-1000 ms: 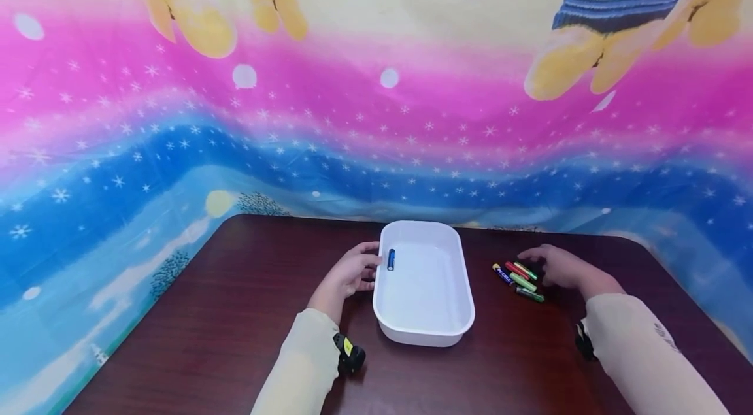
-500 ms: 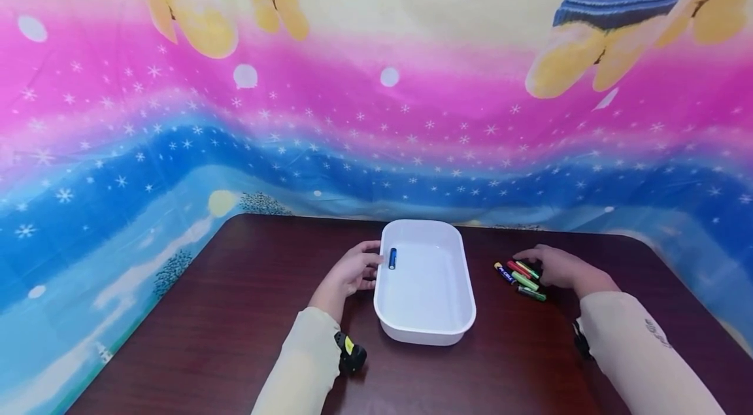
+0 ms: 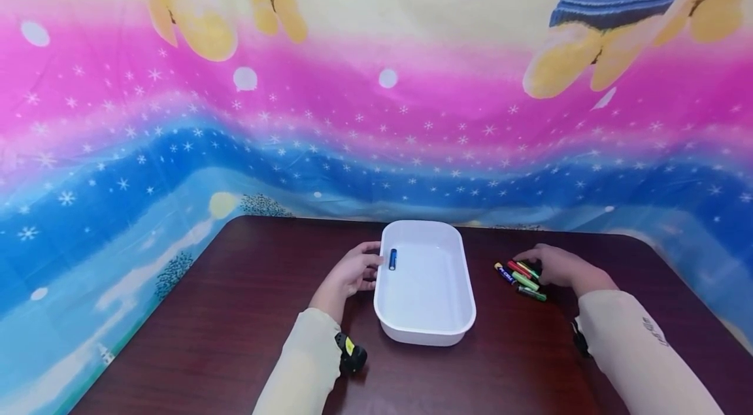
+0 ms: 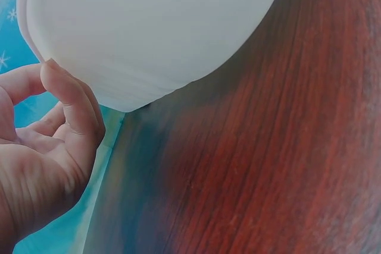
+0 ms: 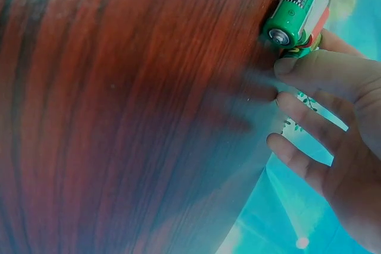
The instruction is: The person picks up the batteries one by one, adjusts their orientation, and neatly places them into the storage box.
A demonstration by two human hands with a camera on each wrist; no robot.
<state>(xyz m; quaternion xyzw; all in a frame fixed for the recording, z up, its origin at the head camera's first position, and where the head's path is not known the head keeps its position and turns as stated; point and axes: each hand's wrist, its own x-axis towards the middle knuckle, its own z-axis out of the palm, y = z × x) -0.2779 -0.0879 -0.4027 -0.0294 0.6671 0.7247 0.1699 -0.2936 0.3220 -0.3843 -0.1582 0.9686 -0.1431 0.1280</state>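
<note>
A white rectangular tray (image 3: 423,335) stands on the table, with one blue battery (image 3: 392,259) lying inside near its left wall. My left hand (image 3: 353,271) is at the tray's left side; bent fingers touch the outer wall near the rim. To the tray's right lies a small cluster of batteries: a dark blue one with a yellow end (image 3: 504,272), a red one (image 3: 519,269), a light green one (image 3: 525,281) and a dark green one (image 3: 532,294). My right hand (image 3: 559,266) reaches over the cluster's right end. In the right wrist view, its thumb lies beside a green battery (image 5: 296,13), other fingers spread.
The dark reddish-brown table (image 3: 247,323) has rounded far corners. Behind it hangs a patterned cloth (image 3: 329,127) in pink, blue and cream. Black wrist cameras (image 3: 351,355) are strapped over both light sleeves (image 3: 302,356).
Against a second ago, my right hand sits slightly further left, closer over the batteries. My left hand and the tray keep their places.
</note>
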